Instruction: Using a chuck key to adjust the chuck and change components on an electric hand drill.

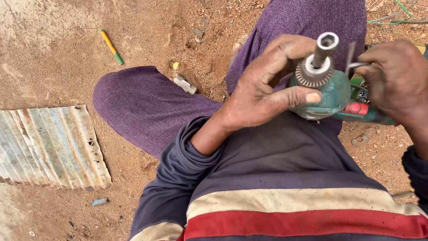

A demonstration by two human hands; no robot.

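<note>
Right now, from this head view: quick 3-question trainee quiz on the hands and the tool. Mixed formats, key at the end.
1. True or false: the left hand grips the green electric drill near its toothed metal chuck.
2. Multiple choice: the yellow-and-green pencil lies on A) the corrugated metal sheet, B) the sandy ground, C) the purple trouser leg.
3. Fill in: the right hand is at the drill's ____ end.

Key: 1 true; 2 B; 3 rear

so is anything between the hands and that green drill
Nothing visible. The left hand already wraps the front of the green drill, thumb on the housing just below the toothed chuck. The right hand is on the rear of the body, though its exact grip there is hidden.
</note>
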